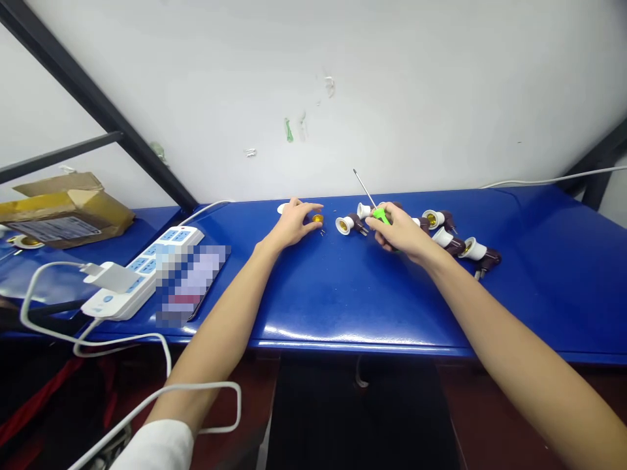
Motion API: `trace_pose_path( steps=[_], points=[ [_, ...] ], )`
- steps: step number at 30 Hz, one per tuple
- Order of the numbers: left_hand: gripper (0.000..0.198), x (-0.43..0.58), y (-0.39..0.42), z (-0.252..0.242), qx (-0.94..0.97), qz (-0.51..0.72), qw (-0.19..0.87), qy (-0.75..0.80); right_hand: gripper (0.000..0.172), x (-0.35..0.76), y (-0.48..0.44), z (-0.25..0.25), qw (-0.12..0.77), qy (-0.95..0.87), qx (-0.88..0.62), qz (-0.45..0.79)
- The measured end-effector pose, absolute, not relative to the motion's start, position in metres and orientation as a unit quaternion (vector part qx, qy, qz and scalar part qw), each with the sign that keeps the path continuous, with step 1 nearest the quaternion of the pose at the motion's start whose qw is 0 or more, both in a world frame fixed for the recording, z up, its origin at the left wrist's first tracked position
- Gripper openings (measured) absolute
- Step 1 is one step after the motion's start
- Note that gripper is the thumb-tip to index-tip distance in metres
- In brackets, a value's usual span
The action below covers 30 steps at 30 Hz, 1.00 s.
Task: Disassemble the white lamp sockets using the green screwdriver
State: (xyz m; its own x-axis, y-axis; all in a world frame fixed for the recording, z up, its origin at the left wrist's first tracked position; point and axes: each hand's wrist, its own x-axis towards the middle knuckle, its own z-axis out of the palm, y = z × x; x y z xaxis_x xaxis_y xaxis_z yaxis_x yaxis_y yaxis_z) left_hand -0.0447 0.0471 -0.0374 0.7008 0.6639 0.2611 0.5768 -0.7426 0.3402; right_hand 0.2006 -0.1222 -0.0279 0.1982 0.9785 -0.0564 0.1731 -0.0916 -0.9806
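My right hand (396,232) grips a green-handled screwdriver (381,215), its thin steel shaft pointing up and left toward the wall. Beneath and beside that hand lies a row of white lamp sockets with brass centres and dark brown plugs. One of them (344,225) sits just left of the hand, and another (473,248) lies further right. My left hand (294,223) holds a small brass-centred socket (318,219) against the blue tabletop (343,294). A white piece (281,209) shows behind those fingers. Tiny screws (322,232) lie close by.
A white power strip (142,271) with blue sockets lies at the left, next to a pixelated object (191,284). A cardboard box (63,209) sits further left. White cables (161,339) loop over the table's front edge. A white wall rises behind.
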Motion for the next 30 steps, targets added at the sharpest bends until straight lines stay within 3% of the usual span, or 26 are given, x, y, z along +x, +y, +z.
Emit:
trace_pose_path(
  steps=[7,12,19,30],
  points=[
    [0.043,-0.043,0.053,-0.048,0.913,0.193,0.092,0.347,0.031,0.202,-0.122,-0.03,0.48,-0.469,-0.61,0.421],
    [0.04,-0.043,0.051,-0.042,0.904,0.226,0.064,0.358,0.025,0.201,-0.123,-0.028,0.486,-0.472,-0.604,0.42],
    [0.015,-0.043,0.048,-0.031,0.942,0.15,0.137,0.267,0.021,0.2,-0.123,-0.026,0.481,-0.473,-0.608,0.418],
    [0.016,-0.045,0.059,-0.042,0.946,0.141,0.138,0.257,0.021,0.201,-0.122,-0.027,0.481,-0.469,-0.61,0.42]
  ],
)
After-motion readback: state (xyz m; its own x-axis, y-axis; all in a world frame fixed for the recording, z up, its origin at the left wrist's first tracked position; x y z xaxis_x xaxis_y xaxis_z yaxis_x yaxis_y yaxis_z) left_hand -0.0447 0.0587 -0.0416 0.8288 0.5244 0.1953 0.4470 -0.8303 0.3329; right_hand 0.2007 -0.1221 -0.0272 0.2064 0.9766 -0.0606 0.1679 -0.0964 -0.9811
